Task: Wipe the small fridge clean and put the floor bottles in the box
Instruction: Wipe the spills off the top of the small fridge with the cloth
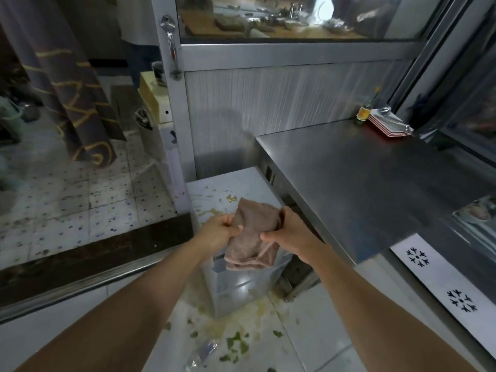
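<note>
Left hand (222,229): pinches the brown cloth's (252,237) left edge.
Right hand (291,233): grips its right side.
Cloth: folded, long axis running away from the person, above the small white fridge (214,194).
Fridge top: yellowish smears.
Floor: clear plastic bottle (202,354) lying among green scraps.

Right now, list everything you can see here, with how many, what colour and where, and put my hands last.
cloth: one, brown, folded, held above the small fridge
small fridge: one, white, yellowish smears on top, beside the steel counter
steel counter: one, grey, right of the fridge
small bottle: one, amber, far end of the counter
stacked trays: several, red and white, beside that bottle
plastic bottle: one, clear, on the floor among green scraps
left hand: grip on the cloth's left edge
right hand: grip on its right edge
</note>
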`<control>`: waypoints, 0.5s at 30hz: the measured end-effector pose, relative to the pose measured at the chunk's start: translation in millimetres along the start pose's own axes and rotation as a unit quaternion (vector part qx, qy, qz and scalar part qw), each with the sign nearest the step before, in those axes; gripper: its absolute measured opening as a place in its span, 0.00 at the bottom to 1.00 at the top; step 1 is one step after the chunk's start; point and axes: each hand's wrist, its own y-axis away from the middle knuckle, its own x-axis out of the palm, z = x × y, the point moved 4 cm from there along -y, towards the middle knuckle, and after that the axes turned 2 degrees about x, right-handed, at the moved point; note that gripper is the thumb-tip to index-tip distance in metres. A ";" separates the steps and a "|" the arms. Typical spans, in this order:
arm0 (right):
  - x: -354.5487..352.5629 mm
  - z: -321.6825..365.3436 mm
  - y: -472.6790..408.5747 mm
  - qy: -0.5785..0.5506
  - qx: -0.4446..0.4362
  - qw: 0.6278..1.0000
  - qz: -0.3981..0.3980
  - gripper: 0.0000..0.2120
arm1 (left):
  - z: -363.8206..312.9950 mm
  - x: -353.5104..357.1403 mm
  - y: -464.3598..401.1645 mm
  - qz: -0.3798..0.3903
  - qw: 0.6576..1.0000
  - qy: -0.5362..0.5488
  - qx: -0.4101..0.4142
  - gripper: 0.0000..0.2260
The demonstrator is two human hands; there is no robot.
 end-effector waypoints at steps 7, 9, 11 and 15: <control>-1.3 -54.2 -23.0 0.002 0.048 0.995 -0.085 0.13 | 37.9 0.6 -25.8 -0.061 0.996 -0.029 -0.057 0.11; -0.4 -70.5 -31.8 -0.016 0.072 0.993 -0.095 0.12 | 42.9 14.2 -37.6 -0.048 0.995 -0.076 -0.033 0.10; -4.3 -83.4 -42.3 -0.011 0.071 0.992 -0.105 0.14 | 45.6 29.3 -53.2 -0.012 0.993 -0.113 -0.001 0.20; -27.0 -95.7 -70.6 0.066 0.027 0.986 -0.153 0.14 | 51.8 60.4 -94.3 0.015 0.989 -0.131 0.061 0.26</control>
